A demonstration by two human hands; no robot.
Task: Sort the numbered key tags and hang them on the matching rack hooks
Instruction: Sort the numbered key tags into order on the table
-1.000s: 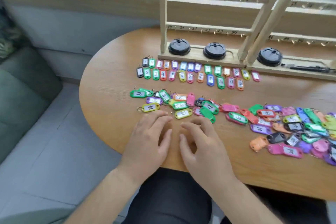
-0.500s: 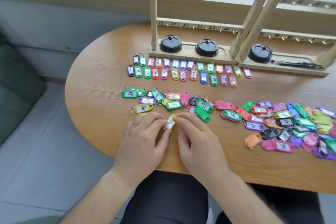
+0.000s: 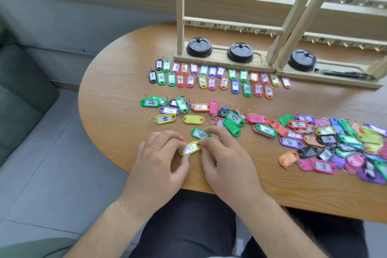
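— Now, about the hands: apart or together?
— Together, close to the front edge of the oval wooden table (image 3: 117,94). Left hand (image 3: 161,161) pinching one end of a small yellow-green plastic key tag (image 3: 191,148) with a white label; right hand (image 3: 228,159) pinching the other end with curled fingertips. Tag low over the wood, maybe touching it; hard to tell which.
— Number on that label?
— Too blurred to read.
— And close by?
— Just behind the right fingertips, a green plastic tag marked 16 (image 3: 200,133), flat on the wood. Farther back and to the left, a yellow tag marked 14 (image 3: 165,119) with its metal ring, part of a loose line of mixed tags.
— Sorted ones?
— Two neat rows of coloured tags (image 3: 211,78) toward the back edge, just before the base of the pale wooden rack (image 3: 180,16) with numbered hooks. Numbers rising from left to right, 1 up past 10.
— Anything else?
— Big heap of unsorted tags (image 3: 335,144) by the right edge. Three round black plastic lids (image 3: 199,47) on the rack base, with a black pen (image 3: 345,73) lying beside the rightmost.
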